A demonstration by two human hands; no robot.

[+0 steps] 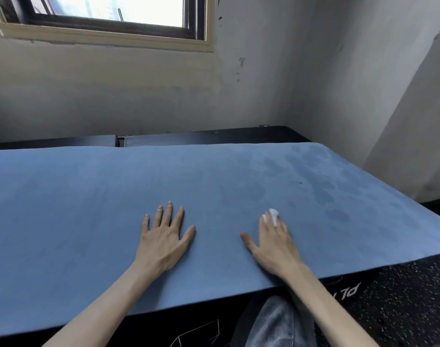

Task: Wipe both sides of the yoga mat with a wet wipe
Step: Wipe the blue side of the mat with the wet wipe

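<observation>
Black table (276,132) bears blue yoga mat (113,196); left hand (163,236) flat, right hand (274,244) presses wet wipe (273,215).

Person is wearing no sleeves; both forearms are showing bare to the frame edge. Both hands (165,236) (274,240) are bare, ungloved. Leg is wearing faded grey-blue denim jeans (276,324).

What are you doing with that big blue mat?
A person is cleaning a blue yoga mat spread flat out. The left hand lies flat on it, fingers spread. The right hand presses a small white wet wipe under its fingers. Darker damp-looking patches mark the mat's right end; the left part looks dry.
</observation>
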